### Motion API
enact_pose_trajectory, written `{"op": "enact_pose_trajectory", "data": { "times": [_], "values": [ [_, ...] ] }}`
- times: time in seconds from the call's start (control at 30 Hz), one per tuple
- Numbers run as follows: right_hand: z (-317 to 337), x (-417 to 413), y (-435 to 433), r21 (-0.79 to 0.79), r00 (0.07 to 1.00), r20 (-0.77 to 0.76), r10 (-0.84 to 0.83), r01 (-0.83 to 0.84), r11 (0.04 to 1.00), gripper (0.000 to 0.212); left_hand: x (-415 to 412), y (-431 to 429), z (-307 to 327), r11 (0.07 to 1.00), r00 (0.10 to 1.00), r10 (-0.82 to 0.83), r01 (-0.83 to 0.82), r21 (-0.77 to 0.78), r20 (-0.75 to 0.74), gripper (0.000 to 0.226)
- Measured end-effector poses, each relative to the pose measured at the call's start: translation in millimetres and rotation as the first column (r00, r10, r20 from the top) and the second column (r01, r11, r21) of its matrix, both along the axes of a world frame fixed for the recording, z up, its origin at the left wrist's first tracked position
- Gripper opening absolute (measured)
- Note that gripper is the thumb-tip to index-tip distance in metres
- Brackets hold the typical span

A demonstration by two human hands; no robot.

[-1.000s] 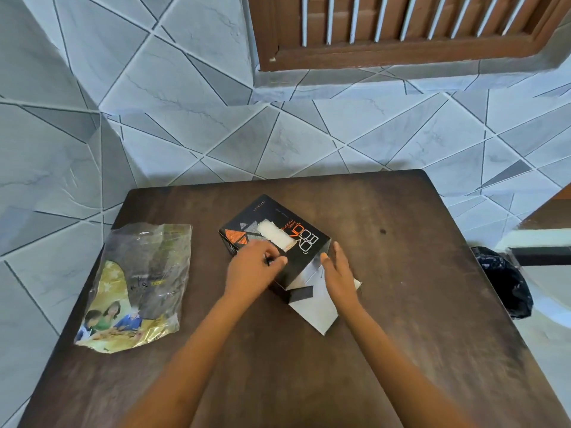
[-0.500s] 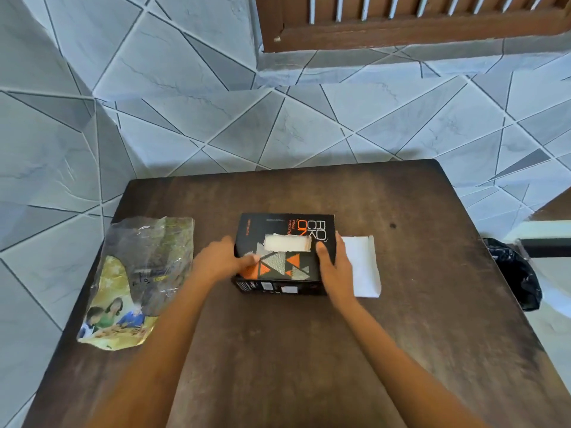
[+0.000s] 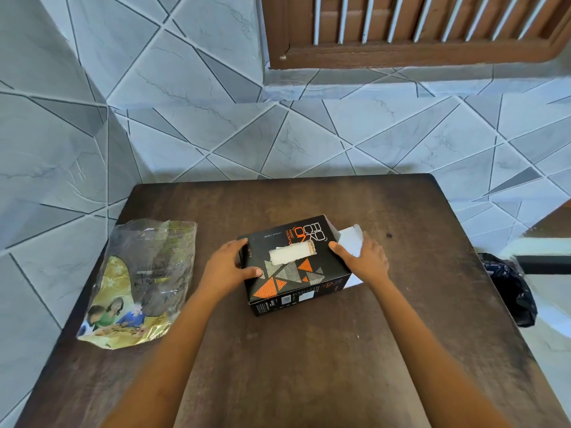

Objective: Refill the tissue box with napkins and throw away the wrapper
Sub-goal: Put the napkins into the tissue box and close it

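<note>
A black tissue box (image 3: 296, 273) with orange and grey triangles lies on the dark wooden table (image 3: 309, 366). White napkin (image 3: 292, 254) shows through the slot in its top. My left hand (image 3: 227, 268) grips the box's left end. My right hand (image 3: 366, 259) holds the right end, over the white open flap (image 3: 350, 240) that sticks out there. The empty clear and gold plastic wrapper (image 3: 139, 285) lies flat at the table's left edge, apart from both hands.
A black plastic bag (image 3: 509, 288) sits on the floor past the table's right edge. A tiled wall stands behind the table, with a brown slatted window frame (image 3: 417, 29) above.
The box has been turned from a skewed pose to lie nearly square to me. Both hands moved to its two ends, and the white flap now sticks out on the right.
</note>
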State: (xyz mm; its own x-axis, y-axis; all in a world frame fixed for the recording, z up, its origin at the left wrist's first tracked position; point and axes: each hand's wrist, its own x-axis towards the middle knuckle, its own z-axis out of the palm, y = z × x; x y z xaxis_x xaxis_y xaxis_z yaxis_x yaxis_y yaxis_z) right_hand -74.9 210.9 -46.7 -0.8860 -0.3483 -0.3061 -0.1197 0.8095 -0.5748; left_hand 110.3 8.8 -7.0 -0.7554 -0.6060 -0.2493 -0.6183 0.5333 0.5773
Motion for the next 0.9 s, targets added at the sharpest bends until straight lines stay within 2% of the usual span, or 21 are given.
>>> {"op": "enact_pose_trajectory", "data": {
  "times": [0.1, 0.13, 0.3, 0.4, 0.53, 0.6, 0.67, 0.73, 0.83, 0.9],
  "values": [
    [-3, -9, 8, -0.010, 0.977, 0.205, -0.064, 0.068, 0.998, 0.116, 1, 1, -4, 0.995, 0.997, 0.050, -0.045, 0.085, -0.053, 0.082],
    [-2, -10, 10, -0.028, 0.971, 0.229, -0.062, 0.070, 0.997, 0.117, 1, 2, -4, 0.994, 0.996, 0.058, -0.052, 0.096, -0.064, 0.082],
    [9, -10, 12, 0.049, 0.990, 0.115, -0.078, 0.073, 0.996, 0.112, 3, 4, -5, 0.989, 0.993, 0.076, -0.064, 0.133, -0.087, 0.080],
    [12, -10, 16, 0.066, 0.983, 0.166, -0.079, 0.069, 0.995, 0.106, 4, 3, -5, 0.986, 0.993, 0.081, -0.067, 0.154, -0.089, 0.079],
    [6, -11, 11, -0.098, 0.979, 0.195, -0.056, 0.077, 0.992, 0.095, 0, 7, -3, 0.986, 0.991, 0.085, -0.068, 0.152, -0.107, 0.077],
    [15, 3, 0, -0.156, 0.979, 0.202, 0.017, 0.015, 0.988, 0.077, -2, 10, -2, 0.986, 0.990, 0.086, -0.068, 0.152, -0.113, 0.075],
    [25, 21, -10, -0.208, 0.989, 0.137, 0.051, -0.021, 0.978, 0.057, -2, 12, -2, 0.981, 0.987, 0.101, -0.078, 0.176, -0.123, 0.075],
    [25, 34, -13, -0.243, 0.998, 0.051, 0.041, -0.027, 0.970, 0.044, -2, 12, -1, 0.978, 0.984, 0.116, -0.089, 0.191, -0.133, 0.074],
    [21, 44, -8, -0.282, 0.999, -0.046, 0.019, -0.032, 0.959, 0.045, -1, 12, -3, 0.979, 0.982, 0.114, -0.085, 0.186, -0.150, 0.068],
    [18, 41, -4, -0.363, 0.998, 0.008, -0.063, 0.062, 0.930, 0.041, -1, 13, -5, 0.977, 0.978, 0.117, -0.083, 0.196, -0.172, 0.063]
  ]
}}
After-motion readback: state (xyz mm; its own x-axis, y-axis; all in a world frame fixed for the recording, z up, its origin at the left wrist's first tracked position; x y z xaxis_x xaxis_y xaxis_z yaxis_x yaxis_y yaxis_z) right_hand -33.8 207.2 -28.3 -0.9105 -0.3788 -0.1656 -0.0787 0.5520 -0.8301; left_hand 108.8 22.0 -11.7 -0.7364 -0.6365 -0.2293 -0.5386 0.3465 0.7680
